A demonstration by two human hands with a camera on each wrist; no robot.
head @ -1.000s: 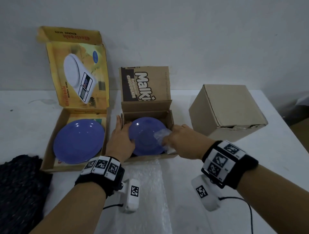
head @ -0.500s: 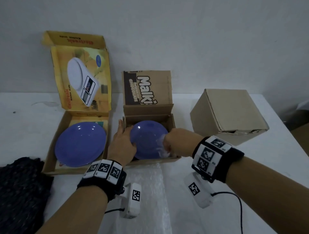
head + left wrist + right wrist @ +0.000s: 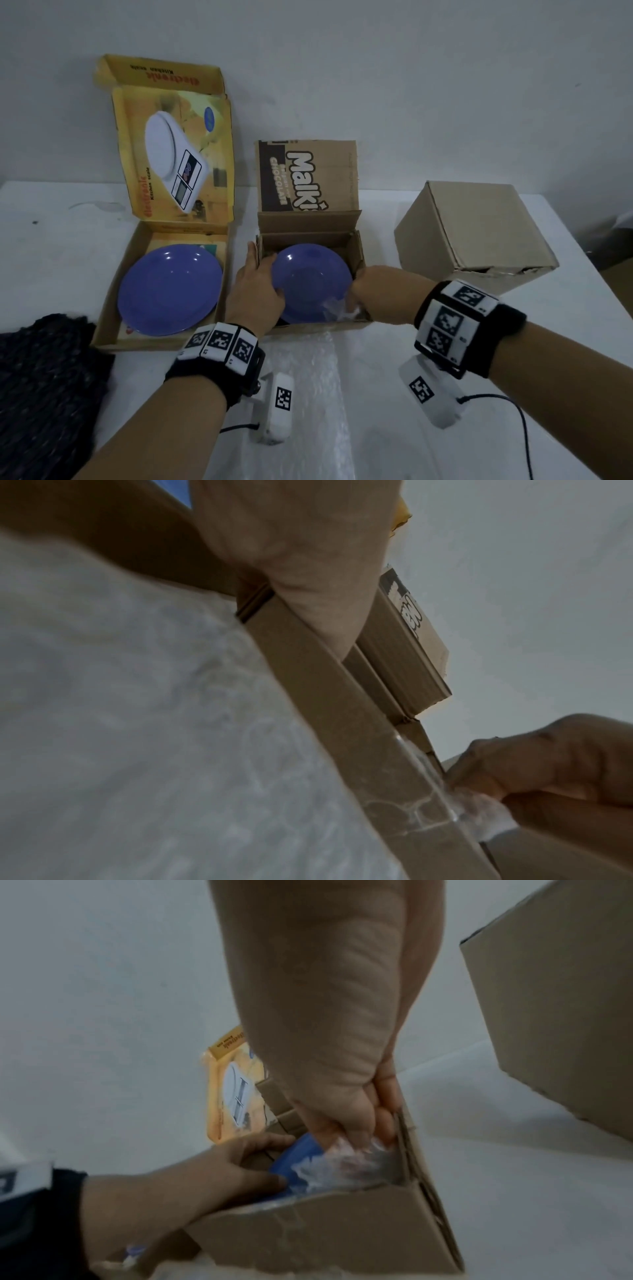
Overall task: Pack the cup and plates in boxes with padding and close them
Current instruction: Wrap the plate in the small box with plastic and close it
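A small purple plate (image 3: 311,281) lies tilted in the open brown Malkist box (image 3: 358,253) at the table's middle. My left hand (image 3: 255,294) holds the plate's left rim, thumb on top and fingers along the box's left wall. Fingers of my right hand (image 3: 359,301) are curled down into the box's front right corner and pinch a wad of bubble wrap (image 3: 337,306) beside the plate. The right wrist view shows this wad (image 3: 346,1164) pressed between the plate (image 3: 298,1161) and the box wall (image 3: 407,1150). A larger purple plate (image 3: 171,287) sits in the open yellow scale box (image 3: 106,308). No cup is visible.
A closed plain cardboard box (image 3: 476,236) stands at the right. A sheet of bubble wrap (image 3: 308,383) lies on the white table in front of the middle box. Dark knitted cloth (image 3: 44,377) covers the near left corner. A wall runs behind the boxes.
My right hand has moved from over the plate's right side down into the box's front right corner with the wrap. The left hand has stayed at the plate's left rim.
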